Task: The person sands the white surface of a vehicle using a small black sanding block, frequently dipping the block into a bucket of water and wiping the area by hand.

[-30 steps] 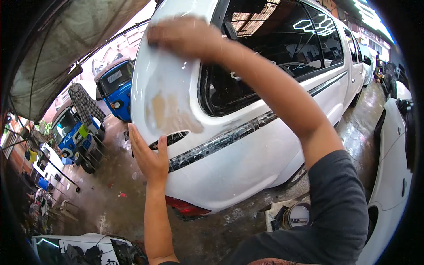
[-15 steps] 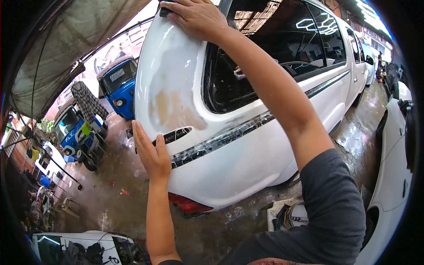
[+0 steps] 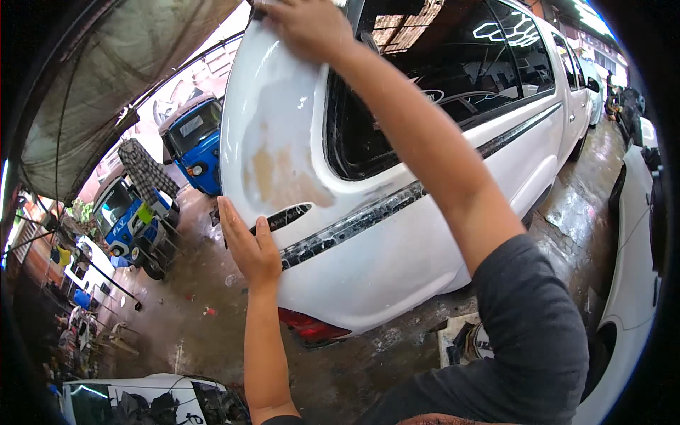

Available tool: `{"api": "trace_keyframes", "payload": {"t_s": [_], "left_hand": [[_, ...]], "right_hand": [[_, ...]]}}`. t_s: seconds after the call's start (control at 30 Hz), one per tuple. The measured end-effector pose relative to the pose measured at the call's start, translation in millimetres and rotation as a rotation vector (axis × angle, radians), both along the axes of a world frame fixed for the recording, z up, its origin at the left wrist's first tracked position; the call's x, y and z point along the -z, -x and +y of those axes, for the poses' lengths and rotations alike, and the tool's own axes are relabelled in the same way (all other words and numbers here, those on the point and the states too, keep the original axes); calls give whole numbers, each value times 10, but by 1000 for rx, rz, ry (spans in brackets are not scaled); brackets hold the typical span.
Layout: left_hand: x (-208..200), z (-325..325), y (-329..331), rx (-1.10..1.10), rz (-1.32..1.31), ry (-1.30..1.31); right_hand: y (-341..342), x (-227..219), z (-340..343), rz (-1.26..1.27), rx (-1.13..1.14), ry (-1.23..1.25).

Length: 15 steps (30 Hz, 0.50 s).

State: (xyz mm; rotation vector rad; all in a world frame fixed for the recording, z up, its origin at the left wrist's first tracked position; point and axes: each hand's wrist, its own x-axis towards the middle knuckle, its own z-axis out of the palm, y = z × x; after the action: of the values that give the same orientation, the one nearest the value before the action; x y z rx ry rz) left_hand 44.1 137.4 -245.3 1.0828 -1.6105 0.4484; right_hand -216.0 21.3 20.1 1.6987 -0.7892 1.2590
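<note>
Wet floor (image 3: pixel 205 354) underlies the white pickup (image 3: pixel 375 265); your left hand (image 3: pixel 253 253) rests near, fingers straight; your right hand (image 3: pixel 312 28) far, grip indeterminable.

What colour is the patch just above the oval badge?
The patch is tan, greyer higher up; clearest in the head view.

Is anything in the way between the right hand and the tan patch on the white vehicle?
Nothing visible is. The right hand is high up at the white vehicle; only white and grey panel surface lies between it and the tan patch. The left hand is lower, beside the black badge.
</note>
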Motion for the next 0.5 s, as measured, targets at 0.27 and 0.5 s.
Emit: {"api": "trace_keyframes", "payload": {"t_s": [0.27, 0.5], "left_hand": [[155, 351, 297, -20, 2, 181], [251, 1210, 1590, 974, 863, -284]], "right_hand": [[-440, 1899, 1078, 237, -253, -96], [139, 2527, 1956, -112, -447, -298]]}}
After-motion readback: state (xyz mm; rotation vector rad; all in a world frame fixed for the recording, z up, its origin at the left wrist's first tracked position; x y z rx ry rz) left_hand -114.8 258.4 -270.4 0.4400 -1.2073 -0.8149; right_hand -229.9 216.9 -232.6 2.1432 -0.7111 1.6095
